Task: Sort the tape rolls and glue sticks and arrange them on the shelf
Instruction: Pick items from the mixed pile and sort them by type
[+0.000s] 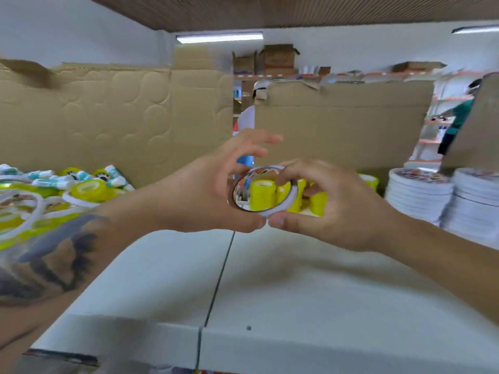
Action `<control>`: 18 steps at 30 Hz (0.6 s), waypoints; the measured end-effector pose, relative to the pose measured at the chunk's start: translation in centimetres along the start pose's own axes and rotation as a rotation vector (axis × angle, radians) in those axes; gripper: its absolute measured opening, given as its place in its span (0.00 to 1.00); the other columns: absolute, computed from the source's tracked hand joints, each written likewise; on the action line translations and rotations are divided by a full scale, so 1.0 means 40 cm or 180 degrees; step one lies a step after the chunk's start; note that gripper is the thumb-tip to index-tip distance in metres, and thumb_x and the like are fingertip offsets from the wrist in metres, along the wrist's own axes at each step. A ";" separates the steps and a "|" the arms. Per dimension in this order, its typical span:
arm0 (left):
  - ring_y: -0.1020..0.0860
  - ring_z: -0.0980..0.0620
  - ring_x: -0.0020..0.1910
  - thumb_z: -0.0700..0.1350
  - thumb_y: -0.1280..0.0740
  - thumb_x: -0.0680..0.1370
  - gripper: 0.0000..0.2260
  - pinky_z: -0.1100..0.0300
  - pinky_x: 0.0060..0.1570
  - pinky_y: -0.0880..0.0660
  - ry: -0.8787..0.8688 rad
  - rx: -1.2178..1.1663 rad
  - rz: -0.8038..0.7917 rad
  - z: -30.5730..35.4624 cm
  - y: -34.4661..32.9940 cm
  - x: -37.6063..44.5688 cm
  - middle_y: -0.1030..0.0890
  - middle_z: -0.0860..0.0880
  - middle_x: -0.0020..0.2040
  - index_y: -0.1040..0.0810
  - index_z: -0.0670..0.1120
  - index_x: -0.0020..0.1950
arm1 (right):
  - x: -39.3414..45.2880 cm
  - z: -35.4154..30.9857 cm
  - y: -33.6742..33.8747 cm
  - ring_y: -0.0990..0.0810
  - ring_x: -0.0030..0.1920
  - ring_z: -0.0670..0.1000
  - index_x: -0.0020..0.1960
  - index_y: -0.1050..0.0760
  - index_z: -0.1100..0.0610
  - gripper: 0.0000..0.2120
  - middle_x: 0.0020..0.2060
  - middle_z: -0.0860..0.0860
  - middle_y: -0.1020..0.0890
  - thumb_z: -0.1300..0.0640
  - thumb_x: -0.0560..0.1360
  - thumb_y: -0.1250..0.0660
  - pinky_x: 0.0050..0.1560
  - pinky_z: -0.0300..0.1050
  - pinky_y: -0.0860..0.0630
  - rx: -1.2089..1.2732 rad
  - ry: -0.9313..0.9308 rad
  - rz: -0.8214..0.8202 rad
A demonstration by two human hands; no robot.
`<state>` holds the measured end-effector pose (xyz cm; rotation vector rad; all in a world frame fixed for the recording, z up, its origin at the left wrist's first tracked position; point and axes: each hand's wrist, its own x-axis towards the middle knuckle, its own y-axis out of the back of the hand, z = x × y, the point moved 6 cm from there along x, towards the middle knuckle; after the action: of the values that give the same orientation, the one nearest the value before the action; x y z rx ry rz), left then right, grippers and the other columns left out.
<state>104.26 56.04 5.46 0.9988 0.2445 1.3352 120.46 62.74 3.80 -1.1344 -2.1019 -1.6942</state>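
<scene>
While both hands meet above the white shelf [297, 287], they hold one wide tape roll [263, 209] upright between them, its open core facing the camera. The left hand [216, 190] grips the roll's left and lower rim, thumb curled under it, the upper fingers spread and lifted off. The right hand [332, 203] pinches the roll's right side: fingertips [283, 179] hooked over the top rim, thumb pressed at the bottom edge just beside the left thumb. Seen through the roll's core and just behind the grip stand small yellow tape rolls [318, 203] upright on the shelf, close together. To the right of the grip, well apart from it, rise two stacks of flat white tape rolls [421, 198], side by side. To the left of the grip, beyond the tattooed left forearm, lies a mixed heap of yellow rolls, white-rimmed rolls and glue sticks [62, 182]; motion blur softens their outlines. Behind the grip, cardboard sheets [135, 114] stand along the shelf's back. The held roll hangs above the shelf, not touching it.
</scene>
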 end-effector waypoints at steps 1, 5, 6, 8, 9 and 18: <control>0.28 0.63 0.71 0.41 0.16 0.66 0.47 0.60 0.65 0.24 -0.0065 0.0001 -0.0038 0.010 -0.025 0.022 0.31 0.62 0.71 0.38 0.62 0.76 | -0.023 0.015 0.022 0.22 0.60 0.45 0.57 0.24 0.44 0.25 0.58 0.41 0.20 0.32 0.67 0.28 0.55 0.43 0.25 -0.0026 -0.0030 0.0061; 0.31 0.67 0.72 0.54 0.17 0.66 0.49 0.66 0.66 0.27 -0.0268 -0.0153 0.0132 0.054 -0.115 0.096 0.31 0.60 0.72 0.44 0.65 0.79 | -0.114 0.079 0.118 0.22 0.56 0.45 0.54 0.27 0.42 0.21 0.52 0.39 0.21 0.32 0.68 0.29 0.54 0.43 0.25 -0.0037 -0.0315 0.0319; 0.33 0.68 0.72 0.55 0.19 0.66 0.49 0.70 0.66 0.29 -0.0279 -0.0190 0.0213 0.062 -0.134 0.112 0.32 0.63 0.71 0.45 0.65 0.79 | -0.136 0.099 0.146 0.22 0.56 0.44 0.54 0.27 0.41 0.20 0.51 0.38 0.21 0.32 0.68 0.29 0.54 0.40 0.26 -0.0055 -0.0429 0.0398; 0.35 0.72 0.71 0.58 0.22 0.66 0.47 0.74 0.63 0.31 -0.0216 -0.0234 0.0337 0.073 -0.169 0.140 0.33 0.69 0.70 0.46 0.67 0.79 | -0.175 0.143 0.200 0.23 0.57 0.40 0.53 0.28 0.41 0.20 0.52 0.35 0.21 0.31 0.69 0.30 0.55 0.34 0.28 -0.0127 -0.0681 0.0494; 0.35 0.74 0.70 0.60 0.24 0.67 0.45 0.75 0.62 0.32 -0.0175 -0.0194 0.0377 0.078 -0.185 0.153 0.34 0.71 0.69 0.46 0.68 0.78 | -0.192 0.164 0.227 0.24 0.57 0.37 0.54 0.28 0.41 0.20 0.52 0.34 0.21 0.30 0.70 0.30 0.55 0.31 0.30 -0.0187 -0.0808 0.0530; 0.32 0.66 0.67 0.76 0.44 0.73 0.33 0.66 0.67 0.35 0.0254 0.0816 -0.0566 0.010 -0.366 0.207 0.31 0.65 0.71 0.36 0.66 0.76 | -0.236 0.359 0.367 0.24 0.59 0.55 0.59 0.30 0.47 0.26 0.55 0.45 0.21 0.29 0.73 0.38 0.63 0.58 0.28 -0.1117 -0.1885 0.0746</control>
<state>116.95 64.48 -1.65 1.1105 0.5637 1.2015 140.94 72.27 4.52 -2.1159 -1.8739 -1.8111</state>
